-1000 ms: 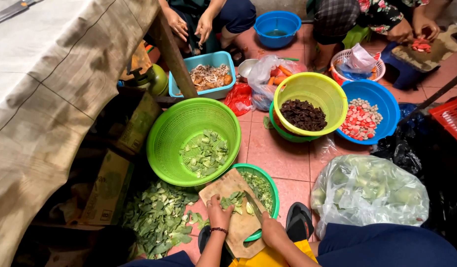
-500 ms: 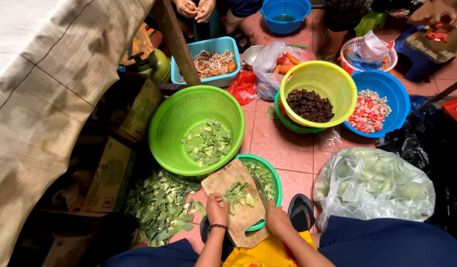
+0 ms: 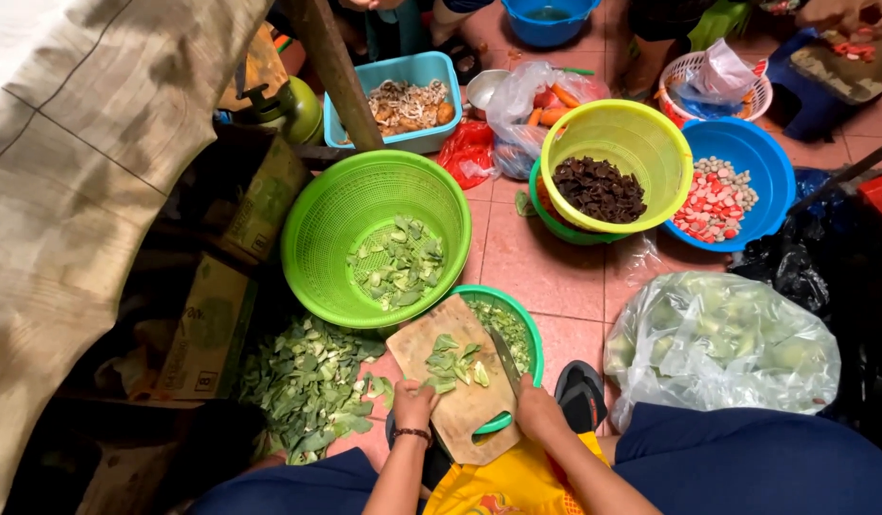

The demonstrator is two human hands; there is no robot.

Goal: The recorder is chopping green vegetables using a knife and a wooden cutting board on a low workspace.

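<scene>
A wooden cutting board (image 3: 460, 401) rests across a small green bowl (image 3: 527, 329) on the floor in front of me. Cut green vegetable pieces (image 3: 452, 362) lie on the board. My left hand (image 3: 414, 402) presses on the pieces at the board's left edge. My right hand (image 3: 536, 408) is closed on a knife (image 3: 504, 355) whose blade lies along the board's right side. A large green colander (image 3: 365, 215) with chopped green pieces stands just beyond the board.
A pile of green leaves (image 3: 307, 386) lies on the floor at left. A clear bag of vegetables (image 3: 722, 348) sits at right. Farther off stand a yellow bowl of dark pieces (image 3: 641, 133), a blue bowl (image 3: 746, 153), a light blue tub (image 3: 431, 72) and a wooden post (image 3: 331, 67).
The view has tilted slightly downward, so the bowls sit higher in the picture. My hands stay on the board, with the knife now lying along its right side.
</scene>
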